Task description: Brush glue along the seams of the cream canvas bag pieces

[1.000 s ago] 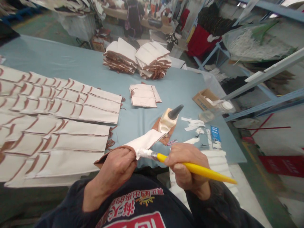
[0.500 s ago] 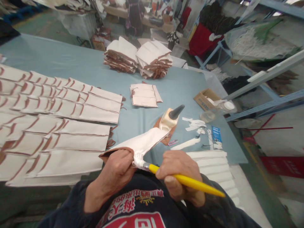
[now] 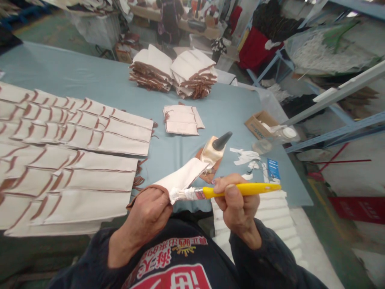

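Note:
My left hand (image 3: 149, 212) is closed on the near end of a cream fabric piece (image 3: 182, 175) with a brown edge. My right hand (image 3: 239, 202) grips a yellow-handled brush (image 3: 251, 188), held nearly level. White paste coats the bristles, which touch the fabric beside my left fingers. The piece's far end lies against a cream block-shaped container (image 3: 212, 151) with a dark cone-shaped tip, resting on a brown scrap.
Overlapping cream pieces (image 3: 99, 168) cover the table's left side. Two tall stacks (image 3: 194, 72) and a small pile (image 3: 181, 120) lie ahead. White strips (image 3: 264, 212), a cardboard box (image 3: 261, 124) and a jar (image 3: 263, 145) are right. A person (image 3: 170, 20) is behind.
My right hand and the brush have moved up and slightly right. The brush has swung from slanting to nearly level. My left hand has barely moved.

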Motion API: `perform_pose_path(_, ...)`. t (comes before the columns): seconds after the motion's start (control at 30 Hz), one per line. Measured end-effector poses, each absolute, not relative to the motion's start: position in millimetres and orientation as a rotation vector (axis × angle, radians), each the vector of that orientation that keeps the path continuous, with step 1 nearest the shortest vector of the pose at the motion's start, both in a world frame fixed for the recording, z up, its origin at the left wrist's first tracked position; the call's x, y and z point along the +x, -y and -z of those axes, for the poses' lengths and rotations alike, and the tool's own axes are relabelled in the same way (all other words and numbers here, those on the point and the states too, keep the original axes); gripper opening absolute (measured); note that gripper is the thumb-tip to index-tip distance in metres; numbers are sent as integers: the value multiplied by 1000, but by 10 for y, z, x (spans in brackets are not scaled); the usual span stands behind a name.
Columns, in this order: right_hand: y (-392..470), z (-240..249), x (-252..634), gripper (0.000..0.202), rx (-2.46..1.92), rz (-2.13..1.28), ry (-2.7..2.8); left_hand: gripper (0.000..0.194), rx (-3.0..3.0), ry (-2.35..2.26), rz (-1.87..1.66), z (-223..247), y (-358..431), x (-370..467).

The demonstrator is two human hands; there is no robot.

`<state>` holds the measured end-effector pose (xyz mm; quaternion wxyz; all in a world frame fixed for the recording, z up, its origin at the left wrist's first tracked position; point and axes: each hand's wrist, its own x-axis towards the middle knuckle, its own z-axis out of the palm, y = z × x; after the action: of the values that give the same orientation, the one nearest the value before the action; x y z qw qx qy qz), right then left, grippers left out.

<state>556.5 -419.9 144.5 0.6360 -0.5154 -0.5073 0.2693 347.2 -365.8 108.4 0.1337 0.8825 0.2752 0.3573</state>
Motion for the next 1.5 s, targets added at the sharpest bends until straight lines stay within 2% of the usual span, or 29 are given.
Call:
perform_pose_path(0.1,4156,-1465,5568,32,-1140,-633,996,28,2573,-813,-1051,-1067,3679,3476)
perform_pose_path(0.23,4152,-1459,5540,39,-1227,-644,829,26,2576,-821,-1065,-1042,3689,3484)
perform_pose_path(0.43,4171,-1480,5389,44,-1241,-687,771,28,2623,-835,-1040,-1062,3690,3532)
perform_pose_path(0.63,4228,-1477,5345,47,-1270,-907,748,30,2611,-819,-1059,-1033,3712,3501)
perform_pose_path(0.8,4211,-1422,5378,48,-1278,-817,661,26,2618,-837,-1022,-989,3753,3483)
perform_pose_path(0.93,4242,-1384,5314,52,-1286,-937,697,29,2573,-830,-1045,-977,3780,3477)
perform_pose_path(1.1,4331,-1362,5484,45,-1301,-841,577,31,2228,-998,-975,-1067,3833,3452)
perform_pose_path(1.23,4351,-1344,5563,43,-1260,-795,539,20,1752,-1129,-821,-1207,3815,3438)
perform_pose_path(1.37,4345,-1348,5469,42,-1228,-781,586,15,1318,-1097,-770,-1248,3768,3427)
perform_pose_path(1.5,4297,-1395,5379,43,-1179,-697,723,19,943,-1061,-695,-1251,3781,3442)
